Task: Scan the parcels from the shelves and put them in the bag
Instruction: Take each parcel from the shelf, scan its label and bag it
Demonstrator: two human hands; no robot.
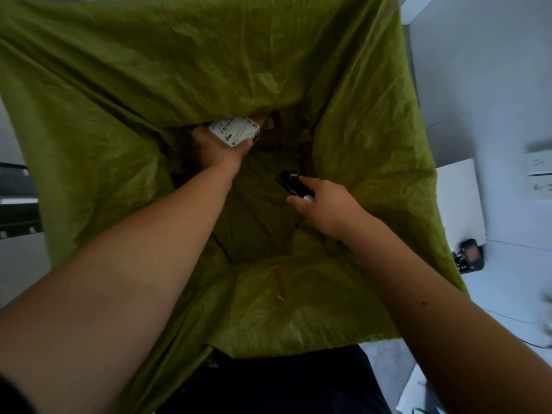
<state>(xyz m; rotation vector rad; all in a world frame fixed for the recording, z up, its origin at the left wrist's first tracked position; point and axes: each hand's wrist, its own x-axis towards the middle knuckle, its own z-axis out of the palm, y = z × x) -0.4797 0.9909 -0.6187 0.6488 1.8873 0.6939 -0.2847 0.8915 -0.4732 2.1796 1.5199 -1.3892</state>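
A big olive-green bag [185,73] fills most of the view, its mouth open below me. My left hand [219,147] reaches deep into the bag and grips a small white parcel [234,131] with a printed label, thumb and fingers curled round its edges. My right hand [324,201] hovers over the bag's opening and holds a black handheld scanner [294,183], pointing down and left toward the parcel. Brown shapes, probably other parcels [273,130], lie dim at the bottom of the bag behind the white one.
A white table surface [507,288] lies to the right with a small black device [472,253], a cable and white boxes [457,201]. A dark metal rack or shelf edge [18,201] stands at the left. My dark trousers [283,383] show below the bag.
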